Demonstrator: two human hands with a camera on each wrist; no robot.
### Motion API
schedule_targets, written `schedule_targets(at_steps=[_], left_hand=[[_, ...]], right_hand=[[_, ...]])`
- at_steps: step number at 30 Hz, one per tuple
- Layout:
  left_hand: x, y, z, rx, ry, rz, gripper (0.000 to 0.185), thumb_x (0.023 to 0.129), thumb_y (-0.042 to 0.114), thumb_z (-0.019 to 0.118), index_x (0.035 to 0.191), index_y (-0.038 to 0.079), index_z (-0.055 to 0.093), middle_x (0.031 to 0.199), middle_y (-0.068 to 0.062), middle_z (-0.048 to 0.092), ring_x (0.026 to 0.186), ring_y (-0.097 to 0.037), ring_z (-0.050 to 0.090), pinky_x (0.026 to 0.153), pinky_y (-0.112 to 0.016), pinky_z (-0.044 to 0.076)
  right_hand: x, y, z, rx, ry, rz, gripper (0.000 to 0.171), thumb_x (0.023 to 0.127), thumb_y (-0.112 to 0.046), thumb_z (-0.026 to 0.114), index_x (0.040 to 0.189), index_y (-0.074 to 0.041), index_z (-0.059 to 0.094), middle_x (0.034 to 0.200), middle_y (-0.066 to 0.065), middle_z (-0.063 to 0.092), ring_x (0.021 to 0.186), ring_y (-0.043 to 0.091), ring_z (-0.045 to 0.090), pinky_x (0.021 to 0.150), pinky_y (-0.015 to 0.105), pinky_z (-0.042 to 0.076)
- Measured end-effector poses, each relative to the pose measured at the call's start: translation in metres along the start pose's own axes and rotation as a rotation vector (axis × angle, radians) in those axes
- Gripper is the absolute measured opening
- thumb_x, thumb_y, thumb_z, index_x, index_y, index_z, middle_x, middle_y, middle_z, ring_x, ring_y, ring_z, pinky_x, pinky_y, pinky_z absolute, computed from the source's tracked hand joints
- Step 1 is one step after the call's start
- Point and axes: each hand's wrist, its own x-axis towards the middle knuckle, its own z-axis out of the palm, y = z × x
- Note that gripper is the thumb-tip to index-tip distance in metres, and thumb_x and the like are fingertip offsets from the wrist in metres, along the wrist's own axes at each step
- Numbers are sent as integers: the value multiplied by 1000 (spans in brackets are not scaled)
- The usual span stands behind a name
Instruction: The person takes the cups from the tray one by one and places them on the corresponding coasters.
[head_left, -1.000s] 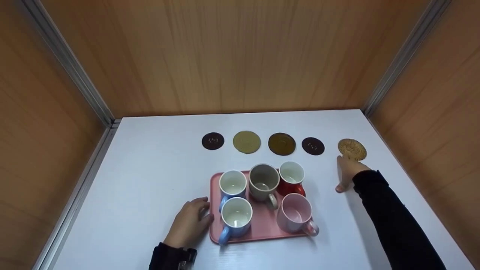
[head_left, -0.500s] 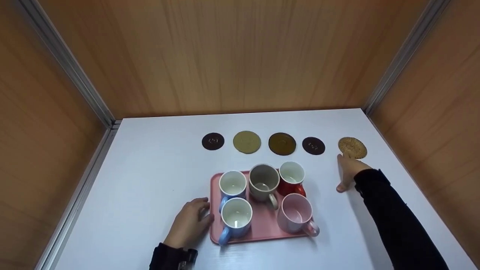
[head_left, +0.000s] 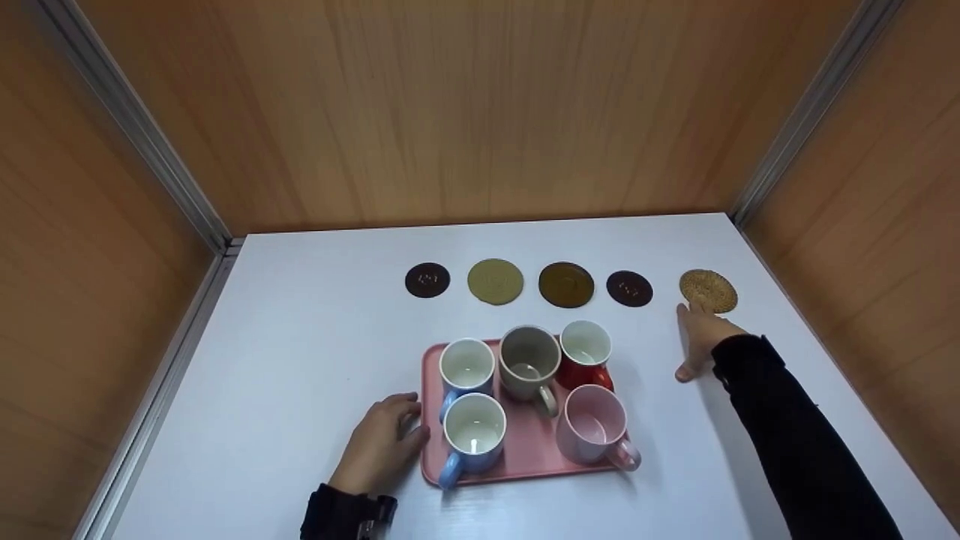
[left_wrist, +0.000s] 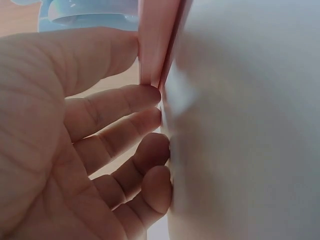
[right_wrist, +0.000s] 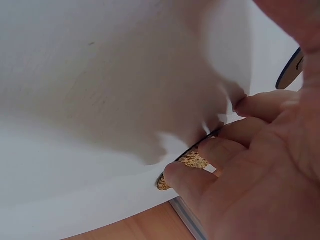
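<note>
Woven straw, golden in colour, makes up the round coaster at the far right of the white worktop, and the right hand lies flat with its straight fingers pressing on that coaster's near edge, gripping nothing. It ends a row of coasters laid across the back of the worktop: a dark brown coaster just beside it, then an olive-brown coaster, a yellow-green coaster and another dark coaster at the left. Nearer the person sits a pink tray carrying five mugs: two blue mugs on its left side, a grey mug in the middle, a red mug behind a pink mug. The left hand rests against the tray's left rim, its relaxed fingers touching the edge and the thumb lying along the rim without closing round it.
</note>
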Motion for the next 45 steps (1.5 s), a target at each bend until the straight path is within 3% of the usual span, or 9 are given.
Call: schedule_targets(at_steps=[14, 20, 28, 32, 36, 38, 40, 42, 45], left_hand=[[0, 2, -2, -17, -12, -39, 32, 99, 23, 76, 127, 7, 77, 145, -15, 68, 140, -39, 60, 119, -59, 44], [0, 1, -2, -6, -3, -5, 31, 98, 22, 77, 124, 6, 78, 143, -16, 69, 137, -40, 61, 117, -60, 46], [0, -2, 0, -8, 7, 17, 28, 96, 20, 78, 120, 5, 78, 142, -17, 69, 136, -41, 62, 117, -60, 46], [1, -2, 2, -29, -12, -10, 30, 97, 22, 78, 123, 6, 78, 144, -18, 68, 139, -42, 59, 119, -61, 44], [-1, -2, 6, -42, -22, -4, 30, 97, 23, 78, 122, 6, 78, 144, -18, 68, 140, -43, 59, 119, -62, 43], [-3, -2, 6, -43, -23, 0, 31, 97, 23, 78, 123, 5, 77, 143, -19, 68, 139, -43, 59, 119, -62, 43], [-4, -2, 5, -42, -22, -8, 31, 98, 22, 77, 124, 5, 76, 143, -19, 68, 140, -43, 59, 119, -62, 43], [-4, -2, 2, -44, -18, -25, 33, 98, 22, 77, 126, 4, 76, 144, -19, 68, 141, -43, 58, 120, -62, 42], [-1, 1, -1, -39, -5, -36, 35, 98, 22, 77, 129, 5, 75, 145, -18, 67, 142, -42, 58, 121, -61, 42]], right_hand=[[-12, -8, -6, 31, -5, 55, 146, 69, -41, 102, 166, 10, 6, 169, 45, 3, 154, 65, 15, 121, 75, 30], [-8, -7, -3, 49, 4, 54, 143, 68, -37, 104, 166, 10, 11, 168, 45, 10, 154, 64, 19, 122, 73, 32], [-5, -9, 9, -4, 115, -75, 123, 66, -20, 104, 158, 18, 31, 157, 46, 39, 145, 63, 40, 119, 69, 39], [-12, -7, 16, 46, 161, -72, 122, 67, -19, 103, 158, 16, 31, 161, 44, 35, 147, 64, 36, 121, 70, 34], [-30, -4, 29, 93, 265, -46, 119, 72, -25, 101, 160, 14, 30, 162, 45, 29, 148, 67, 29, 120, 76, 29], [-43, -13, 37, 146, 336, -22, 107, 81, -30, 95, 160, 11, 35, 161, 43, 34, 146, 66, 34, 118, 77, 32], [-55, -29, 45, 278, 398, -16, 90, 92, -34, 85, 158, 8, 41, 157, 39, 45, 144, 61, 44, 116, 72, 39], [-64, -48, 53, 496, 420, -4, 75, 102, -41, 74, 155, 4, 48, 151, 33, 57, 137, 51, 58, 112, 61, 50], [-71, -72, 62, 848, 413, 25, 66, 106, -48, 64, 150, 0, 56, 136, 22, 70, 117, 32, 71, 94, 39, 61]])
